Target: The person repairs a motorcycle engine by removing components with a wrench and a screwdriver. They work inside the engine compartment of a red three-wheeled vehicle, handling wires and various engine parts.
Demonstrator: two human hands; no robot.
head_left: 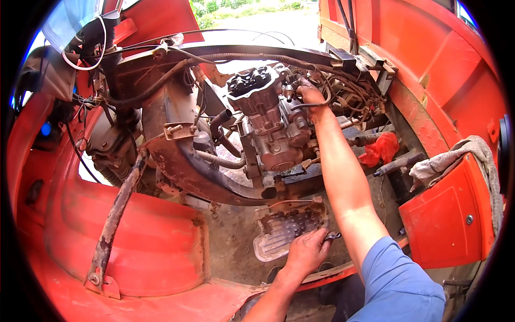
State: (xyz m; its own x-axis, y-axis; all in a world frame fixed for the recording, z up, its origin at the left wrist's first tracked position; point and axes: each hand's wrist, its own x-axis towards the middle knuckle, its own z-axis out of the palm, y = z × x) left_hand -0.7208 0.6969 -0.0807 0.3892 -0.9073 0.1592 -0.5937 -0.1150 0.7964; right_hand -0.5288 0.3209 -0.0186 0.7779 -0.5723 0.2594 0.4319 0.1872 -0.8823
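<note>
Low in the middle, my left hand (307, 252) is closed around a small dark metal tool (333, 236), perhaps a wrench; its rounded end sticks out past the thumb. Below that hand lies a ribbed metal pan (274, 241) stained with dark oil. My right arm stretches forward, and my right hand (311, 92) is at the back right side of an engine (271, 126), beside hoses and fittings. Its fingers are partly hidden, so their grip does not show. The engine's top is uncovered, with dark valve parts (249, 81) showing.
A rusty curved frame (209, 180) and a slanted strut (118, 220) stand on the left. Loose wires (357, 91) hang behind the engine. On the right are a red rag (380, 149), a red box (442, 214) and a grey towel (456, 155). Red body panels surround everything.
</note>
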